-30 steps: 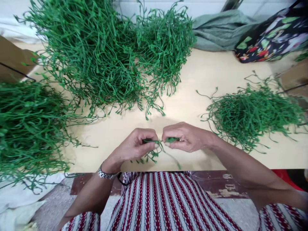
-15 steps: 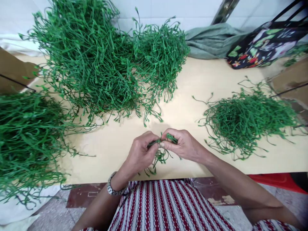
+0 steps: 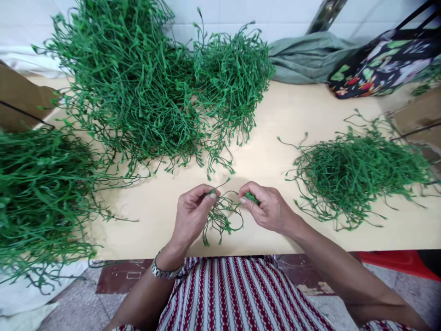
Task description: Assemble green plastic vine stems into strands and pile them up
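Note:
At the table's near middle, my left hand (image 3: 193,211) pinches a small bunch of thin green plastic-looking stems (image 3: 222,216), whose curled ends hang toward me. A short distance to its right, my right hand (image 3: 267,207) is closed around a green piece (image 3: 251,197) partly hidden by the fingers. One thin stem arches between the two hands. Beyond them lies a big heap of green stems (image 3: 134,87), joined by a smaller heap (image 3: 234,78). Another pile (image 3: 41,188) spreads at the left, and a lower pile (image 3: 354,172) lies at the right.
Cardboard boxes (image 3: 24,101) stand at the left and right edges of the pale table (image 3: 275,161). A floral bag (image 3: 379,69) and a grey-green cloth (image 3: 306,57) lie at the back against the tiled wall. Something red (image 3: 396,263) shows below the table's front edge.
My hands have moved apart, the left one shifting left with the stem bunch. More of the bunch now shows between them. The view has shifted slightly.

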A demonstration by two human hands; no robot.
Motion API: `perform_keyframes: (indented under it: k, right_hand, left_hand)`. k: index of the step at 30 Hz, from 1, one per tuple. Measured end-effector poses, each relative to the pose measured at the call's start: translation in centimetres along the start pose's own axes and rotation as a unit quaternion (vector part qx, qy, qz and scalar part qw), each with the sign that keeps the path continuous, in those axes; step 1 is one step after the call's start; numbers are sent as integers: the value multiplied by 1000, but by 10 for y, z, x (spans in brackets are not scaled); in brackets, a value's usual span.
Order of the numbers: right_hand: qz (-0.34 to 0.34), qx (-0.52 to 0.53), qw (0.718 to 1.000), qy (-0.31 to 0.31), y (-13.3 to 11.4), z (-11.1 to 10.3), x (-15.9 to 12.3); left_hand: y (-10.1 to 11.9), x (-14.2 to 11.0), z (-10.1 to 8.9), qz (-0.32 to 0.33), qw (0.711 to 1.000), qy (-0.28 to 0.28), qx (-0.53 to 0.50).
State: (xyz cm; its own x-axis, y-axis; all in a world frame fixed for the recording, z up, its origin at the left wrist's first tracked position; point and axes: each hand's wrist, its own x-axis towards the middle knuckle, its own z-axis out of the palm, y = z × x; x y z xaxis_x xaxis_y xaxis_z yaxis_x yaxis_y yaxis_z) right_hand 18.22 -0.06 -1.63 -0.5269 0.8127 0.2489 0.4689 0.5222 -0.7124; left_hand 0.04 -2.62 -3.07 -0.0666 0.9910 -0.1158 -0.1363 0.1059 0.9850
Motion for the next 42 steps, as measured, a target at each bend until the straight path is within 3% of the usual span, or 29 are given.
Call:
perform_keyframes:
  k: [3, 6, 12, 16, 20, 24, 30, 38, 42]
  right_hand:
    - [0, 7, 1000, -3, -1, -1, 0]
    - [23, 28, 999, -14, -3, 0, 0]
    - [136, 119, 977, -115, 1, -1, 2]
    - [163, 203, 959, -106, 5, 6, 3]
    - [170, 247, 951, -75, 5, 17, 1]
    - [183, 198, 961, -57, 1, 20, -1]
    - [152, 122, 980, -27, -5, 11, 1]
    - [109, 67, 992, 5, -1, 0, -1]
    - [107, 30, 993, 32, 1, -3, -2]
  left_hand:
    - [3, -1, 1, 16, 1000, -9, 25]
    - [6, -3, 5, 87, 991, -4, 98]
    - [7, -5, 9, 267, 922, -19, 279]
    - [4, -8, 12, 319, 891, -36, 322]
    - [0, -10, 14, 337, 877, -54, 339]
    - [1, -11, 16, 319, 898, -64, 295]
    - [2, -8, 11, 181, 977, -7, 109]
    - [2, -3, 4, 54, 993, 105, 5]
    - [5, 2, -4, 40, 990, 136, -10]
